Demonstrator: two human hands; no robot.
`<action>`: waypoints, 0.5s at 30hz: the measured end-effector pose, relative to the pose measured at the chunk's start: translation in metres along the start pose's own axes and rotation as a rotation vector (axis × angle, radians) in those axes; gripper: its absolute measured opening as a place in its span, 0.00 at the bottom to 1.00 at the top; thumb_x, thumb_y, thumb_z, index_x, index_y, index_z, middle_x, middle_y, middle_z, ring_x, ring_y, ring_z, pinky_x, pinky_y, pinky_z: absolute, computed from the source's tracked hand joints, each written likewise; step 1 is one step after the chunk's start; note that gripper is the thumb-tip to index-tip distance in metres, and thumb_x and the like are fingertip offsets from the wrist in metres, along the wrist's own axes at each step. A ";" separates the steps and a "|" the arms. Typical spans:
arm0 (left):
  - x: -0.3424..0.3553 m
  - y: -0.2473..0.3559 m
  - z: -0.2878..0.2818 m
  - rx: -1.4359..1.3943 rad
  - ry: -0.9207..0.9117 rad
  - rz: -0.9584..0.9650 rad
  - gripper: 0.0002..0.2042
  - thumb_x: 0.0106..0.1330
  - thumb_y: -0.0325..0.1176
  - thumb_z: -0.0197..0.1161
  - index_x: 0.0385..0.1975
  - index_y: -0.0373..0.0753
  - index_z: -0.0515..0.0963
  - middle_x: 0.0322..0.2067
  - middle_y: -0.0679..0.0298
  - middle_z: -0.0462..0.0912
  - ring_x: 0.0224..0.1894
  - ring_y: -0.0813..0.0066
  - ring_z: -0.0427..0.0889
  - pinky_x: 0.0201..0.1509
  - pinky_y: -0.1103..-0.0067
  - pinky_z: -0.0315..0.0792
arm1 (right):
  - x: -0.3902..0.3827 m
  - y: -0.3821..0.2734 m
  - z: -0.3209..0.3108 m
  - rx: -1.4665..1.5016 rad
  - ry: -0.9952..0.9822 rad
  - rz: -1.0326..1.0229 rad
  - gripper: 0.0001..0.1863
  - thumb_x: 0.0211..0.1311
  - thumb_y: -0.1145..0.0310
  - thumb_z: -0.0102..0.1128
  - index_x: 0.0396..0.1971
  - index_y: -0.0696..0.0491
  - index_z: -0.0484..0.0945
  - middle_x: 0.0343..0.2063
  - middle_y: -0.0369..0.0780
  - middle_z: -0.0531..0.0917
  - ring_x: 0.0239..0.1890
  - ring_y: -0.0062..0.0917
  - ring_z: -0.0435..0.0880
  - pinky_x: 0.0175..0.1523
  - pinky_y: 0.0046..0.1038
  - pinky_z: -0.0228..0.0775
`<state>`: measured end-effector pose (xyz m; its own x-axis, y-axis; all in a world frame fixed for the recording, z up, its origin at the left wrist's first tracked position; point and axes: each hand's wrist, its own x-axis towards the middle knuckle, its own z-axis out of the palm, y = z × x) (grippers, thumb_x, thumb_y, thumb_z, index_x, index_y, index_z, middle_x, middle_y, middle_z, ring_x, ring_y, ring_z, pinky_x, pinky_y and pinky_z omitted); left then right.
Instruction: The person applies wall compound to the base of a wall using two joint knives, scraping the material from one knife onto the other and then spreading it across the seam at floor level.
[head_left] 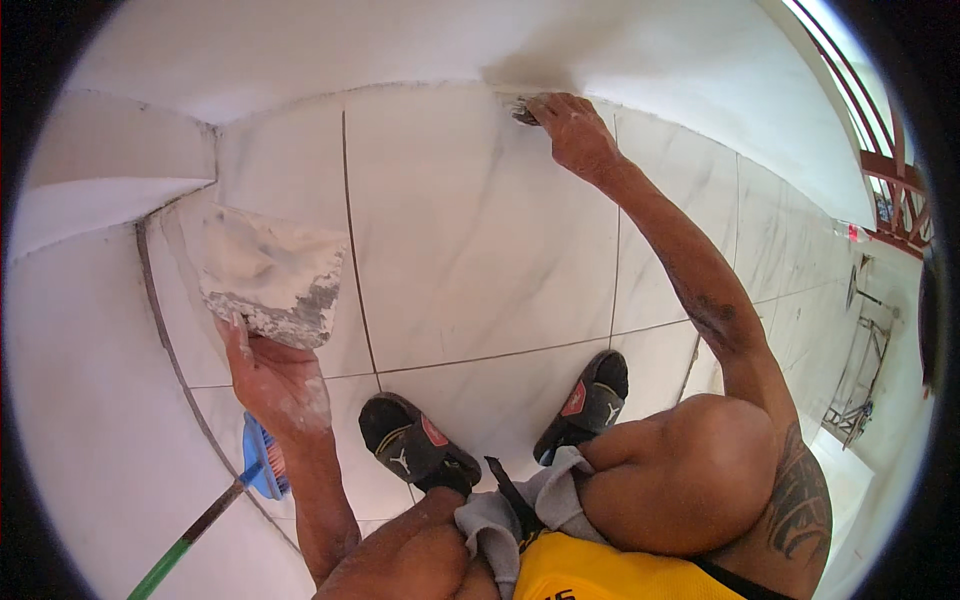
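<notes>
My left hand (280, 385) is closed under the near edge of a flat, squarish plate (318, 318) coated with white putty (265, 250). The putty lies thick over most of it, and grey smeared patches show near my fingers. White residue also covers my palm and wrist. My right arm reaches far forward to where the tiled floor meets the white wall. There my right hand (580, 130) grips a small putty knife (524, 111), its dark, smeared end low against the joint. The fingers hide most of its handle.
Large white marbled tiles (480, 240) with dark joints make up the floor. A blue broom (262, 460) with a green handle leans beside my left forearm. My feet in black slides (420, 440) stand apart below me. A metal frame (860, 370) and reddish-brown railing (895, 180) are at right.
</notes>
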<state>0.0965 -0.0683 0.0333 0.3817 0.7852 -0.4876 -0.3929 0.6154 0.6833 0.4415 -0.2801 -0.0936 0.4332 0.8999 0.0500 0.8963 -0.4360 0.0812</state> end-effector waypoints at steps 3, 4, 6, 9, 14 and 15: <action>0.002 0.003 -0.003 0.013 -0.006 0.005 0.20 0.71 0.32 0.47 0.61 0.36 0.61 0.58 0.57 0.70 0.59 0.66 0.70 0.62 0.67 0.66 | 0.002 0.002 -0.019 0.089 -0.148 -0.049 0.26 0.52 0.84 0.48 0.53 0.54 0.72 0.49 0.41 0.77 0.55 0.34 0.73 0.62 0.35 0.65; 0.003 0.004 -0.004 0.014 -0.009 0.008 0.20 0.71 0.32 0.47 0.61 0.36 0.62 0.58 0.57 0.70 0.59 0.66 0.70 0.62 0.67 0.67 | 0.004 0.001 -0.029 0.206 -0.322 -0.064 0.26 0.52 0.84 0.47 0.54 0.54 0.72 0.49 0.41 0.77 0.55 0.34 0.73 0.62 0.35 0.64; 0.002 0.004 -0.002 0.017 -0.015 0.013 0.19 0.71 0.32 0.47 0.61 0.36 0.62 0.57 0.58 0.70 0.58 0.66 0.71 0.62 0.68 0.67 | 0.001 0.003 -0.037 0.202 -0.251 -0.069 0.25 0.52 0.82 0.50 0.53 0.54 0.73 0.49 0.43 0.77 0.54 0.34 0.74 0.61 0.35 0.65; 0.002 0.003 0.002 0.012 -0.024 0.009 0.19 0.71 0.32 0.47 0.61 0.36 0.62 0.57 0.58 0.71 0.58 0.67 0.71 0.62 0.68 0.67 | -0.003 0.009 -0.031 0.141 -0.082 -0.059 0.23 0.52 0.80 0.52 0.51 0.54 0.73 0.49 0.44 0.78 0.53 0.36 0.76 0.61 0.36 0.65; 0.001 0.002 0.002 -0.005 -0.049 -0.006 0.20 0.70 0.31 0.48 0.61 0.36 0.62 0.58 0.57 0.70 0.58 0.67 0.70 0.62 0.67 0.67 | 0.003 0.005 -0.011 0.075 0.026 0.017 0.25 0.52 0.84 0.47 0.53 0.55 0.72 0.50 0.43 0.77 0.56 0.34 0.73 0.62 0.36 0.63; 0.001 0.002 0.003 0.009 -0.044 -0.006 0.20 0.71 0.31 0.48 0.61 0.36 0.62 0.58 0.57 0.70 0.59 0.67 0.70 0.62 0.67 0.67 | 0.005 0.004 -0.010 0.065 0.031 0.018 0.25 0.52 0.84 0.48 0.53 0.55 0.72 0.50 0.43 0.77 0.56 0.35 0.74 0.62 0.37 0.63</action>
<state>0.0983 -0.0668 0.0360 0.4207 0.7773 -0.4678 -0.3830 0.6196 0.6851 0.4462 -0.2778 -0.0827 0.4467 0.8909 0.0822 0.8933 -0.4492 0.0153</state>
